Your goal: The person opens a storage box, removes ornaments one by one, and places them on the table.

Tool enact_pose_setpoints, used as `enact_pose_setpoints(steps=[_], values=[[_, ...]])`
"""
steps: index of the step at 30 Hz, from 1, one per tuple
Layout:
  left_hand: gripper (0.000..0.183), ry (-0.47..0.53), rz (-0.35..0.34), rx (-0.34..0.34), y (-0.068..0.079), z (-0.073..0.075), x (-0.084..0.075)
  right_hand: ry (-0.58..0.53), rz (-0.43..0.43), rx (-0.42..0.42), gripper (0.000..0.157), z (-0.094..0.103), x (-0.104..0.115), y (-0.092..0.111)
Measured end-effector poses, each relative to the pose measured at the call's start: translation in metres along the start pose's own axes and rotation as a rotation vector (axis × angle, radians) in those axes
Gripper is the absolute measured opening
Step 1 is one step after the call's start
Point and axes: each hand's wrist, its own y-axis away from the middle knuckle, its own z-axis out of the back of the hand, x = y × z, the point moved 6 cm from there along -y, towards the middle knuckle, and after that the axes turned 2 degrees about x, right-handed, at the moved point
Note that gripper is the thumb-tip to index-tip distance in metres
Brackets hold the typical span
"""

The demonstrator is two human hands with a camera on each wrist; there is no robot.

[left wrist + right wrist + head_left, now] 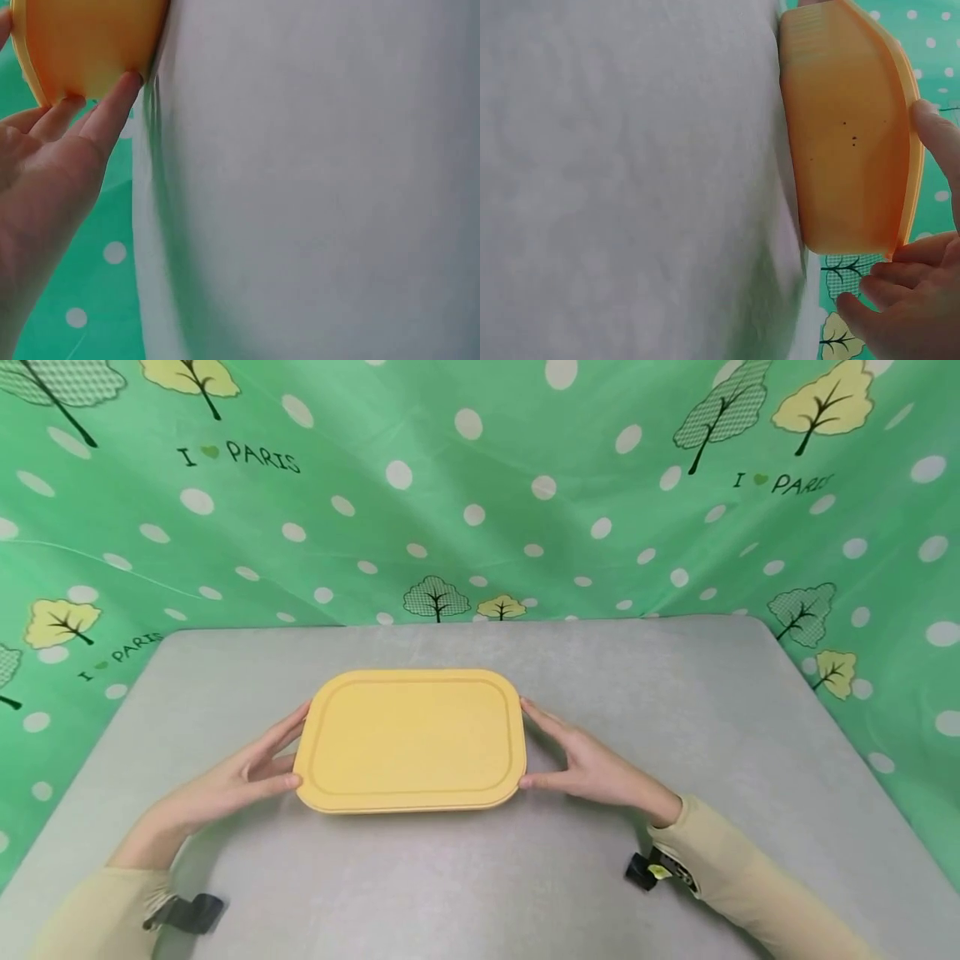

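A yellow lidded storage box (411, 739), a rounded rectangle, sits on the grey table with its flat lid up. My left hand (232, 785) holds its left end, thumb at the near corner and fingers along the side toward the far corner. At the right end, my right hand (592, 768) grips across the box, with the thumb on the near corner and the index finger at the far one. The right wrist view shows the tapered yellow side wall (847, 142) with a few dark specks and the thumb (934, 127) against the lid's rim. The contents are hidden under the lid.
The grey tabletop (450, 885) spreads around the box. Behind and beside it hangs a green curtain (480, 468) with white dots and printed trees. Dark camera mounts (197, 913) are strapped on both wrists, over beige sleeves (750, 877).
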Motion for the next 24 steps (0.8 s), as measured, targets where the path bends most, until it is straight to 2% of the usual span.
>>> enact_pose_setpoints(steps=[4,7,15,20,24], values=[[0.095,0.188,-0.061,0.095,-0.0011,-0.006,-0.0008,-0.024,-0.013,-0.014,0.097,-0.0004,-0.001,0.0004],[0.1,0.251,-0.075,0.119,-0.0018,-0.0081,-0.001,-0.046,-0.024,-0.028,0.099,-0.0008,-0.0019,0.0009],[0.101,0.205,-0.112,0.095,-0.0023,-0.0078,-0.0049,-0.059,-0.037,-0.065,0.1,-0.0004,-0.003,0.0006],[0.101,0.156,-0.077,0.052,-0.0017,-0.0054,-0.0061,-0.06,-0.037,-0.075,0.101,0.0002,-0.0017,0.0008],[0.101,0.138,-0.084,0.031,-0.0022,-0.0032,-0.0084,-0.065,-0.018,-0.09,0.102,0.0005,0.0002,0.0007]])
